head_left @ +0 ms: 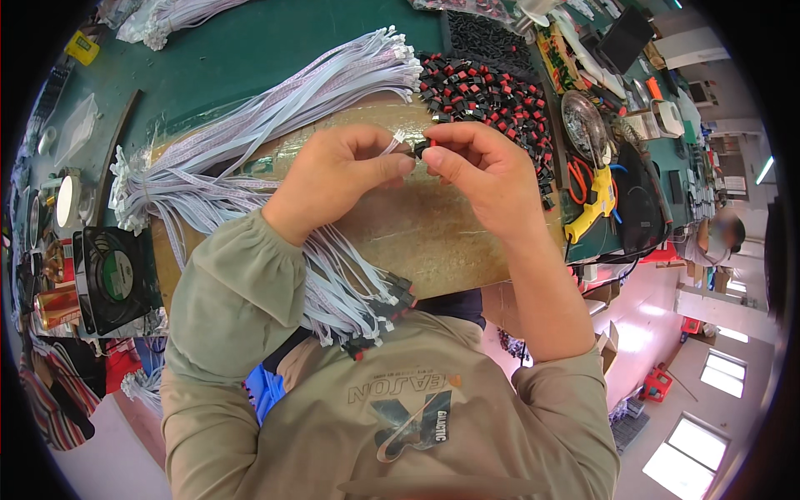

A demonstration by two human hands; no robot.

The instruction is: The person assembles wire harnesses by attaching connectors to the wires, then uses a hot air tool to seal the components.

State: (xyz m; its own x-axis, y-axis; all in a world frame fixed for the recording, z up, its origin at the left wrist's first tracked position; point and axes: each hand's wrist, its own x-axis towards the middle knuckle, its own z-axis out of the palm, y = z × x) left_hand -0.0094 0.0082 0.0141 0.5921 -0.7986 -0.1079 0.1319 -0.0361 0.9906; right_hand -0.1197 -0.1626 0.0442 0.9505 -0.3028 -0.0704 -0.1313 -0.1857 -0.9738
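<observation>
The white connector end [399, 136] of a cable is pinched between thumb and fingers of the left hand [337, 167]; a small black-and-red part [422, 149] is gripped just beside it by the right hand [492, 175]. Whether the two pieces touch cannot be told. Beneath, a brown board [450, 242] is seen, with white cables [292, 96] bundled at left and similar black-and-red pieces [487, 96] heaped beyond. On the green counter [225, 46], a yellow glue gun [597, 204] is placed at right.
</observation>
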